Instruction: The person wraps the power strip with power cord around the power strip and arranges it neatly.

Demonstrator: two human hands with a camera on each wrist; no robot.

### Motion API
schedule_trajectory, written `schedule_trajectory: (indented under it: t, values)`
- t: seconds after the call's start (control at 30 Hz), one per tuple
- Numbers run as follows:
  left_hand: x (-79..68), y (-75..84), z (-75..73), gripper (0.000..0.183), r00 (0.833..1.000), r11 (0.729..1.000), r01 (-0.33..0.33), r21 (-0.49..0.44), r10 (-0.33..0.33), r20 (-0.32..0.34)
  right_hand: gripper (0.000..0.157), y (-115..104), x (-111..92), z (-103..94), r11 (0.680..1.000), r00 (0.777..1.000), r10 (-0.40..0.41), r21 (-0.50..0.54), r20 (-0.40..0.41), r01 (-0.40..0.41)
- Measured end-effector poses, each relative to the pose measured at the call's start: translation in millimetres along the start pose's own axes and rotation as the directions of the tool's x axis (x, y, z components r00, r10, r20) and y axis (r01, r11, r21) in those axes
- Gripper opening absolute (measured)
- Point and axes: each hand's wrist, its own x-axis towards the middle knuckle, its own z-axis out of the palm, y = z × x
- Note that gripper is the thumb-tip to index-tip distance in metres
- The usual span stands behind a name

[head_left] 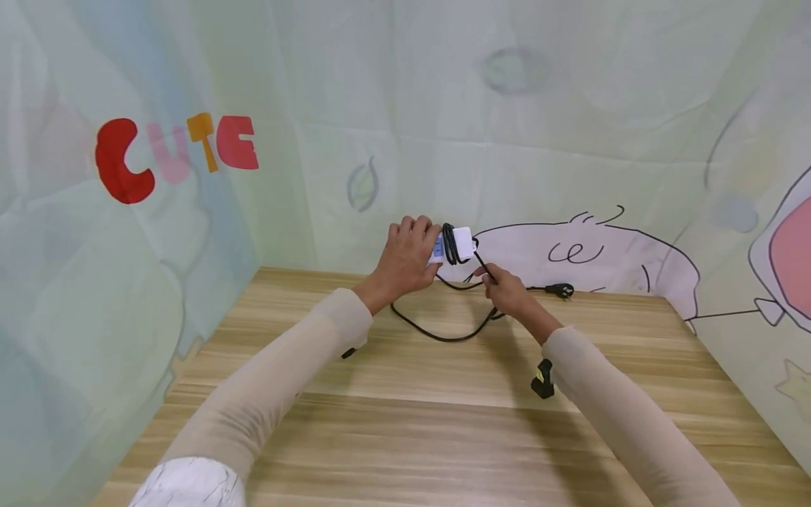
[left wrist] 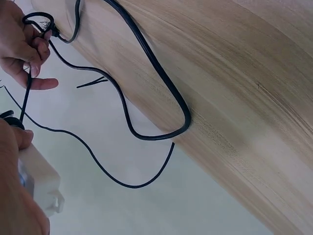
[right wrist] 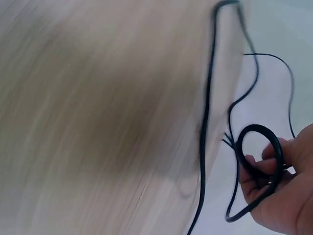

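Note:
My left hand (head_left: 407,257) grips a white power strip (head_left: 464,243) with a blue socket face, held up near the back wall. A black cord (head_left: 451,245) is wound several turns around the strip's middle. In the left wrist view the left thumb lies against the wound cord, above the white casing (left wrist: 41,178). My right hand (head_left: 510,292) pinches the cord just right of the strip, where it runs taut between them. A loop of cord (right wrist: 261,128) curls around the right fingers in the right wrist view. More cord droops in a slack loop over the table.
A black plug (head_left: 560,290) on the cord's end is to the right of the right hand, near the table's back edge. The wood-grain table (head_left: 405,436) meets printed fabric walls (head_left: 380,84) at the back and both sides.

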Motion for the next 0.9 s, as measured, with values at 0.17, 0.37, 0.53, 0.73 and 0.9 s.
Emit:
schedule_trajectory:
  t: [0.17, 0.37, 0.53, 0.73, 0.9]
  values:
    - [0.6, 0.0, 1.3, 0.051, 0.999, 1.0, 0.01, 0.003, -0.01, 0.035, 0.043, 13.8, 6.0, 15.1, 0.94, 0.99, -0.139, -0.312, 0.015, 0.137]
    - [-1.4, 0.5, 1.6, 0.055, 0.993, 0.999, 0.054, 0.008, -0.054, 0.106, 0.029, -44.2, -30.3, 18.4, 0.875, 0.974, -0.22, -0.432, 0.045, 0.217]
    - [-3.0, -0.4, 4.3, 0.054, 0.992, 0.997, 0.07, 0.039, -0.073, 0.102, 0.025, -55.9, -36.7, 19.5, 0.882, 0.971, -0.232, -0.41, 0.049, 0.232]
    - [-0.8, -2.2, 6.0, 0.053, 0.995, 0.996, 0.08, 0.043, -0.083, 0.063, 0.009, -57.1, -38.7, 22.2, 0.923, 0.98, -0.177, -0.33, 0.093, 0.198]
    - [0.4, -3.7, 7.0, 0.054, 0.993, 0.995, 0.086, 0.058, -0.09, 0.075, 0.007, -56.7, -44.1, 22.5, 0.972, 0.985, -0.061, -0.213, 0.16, 0.095]
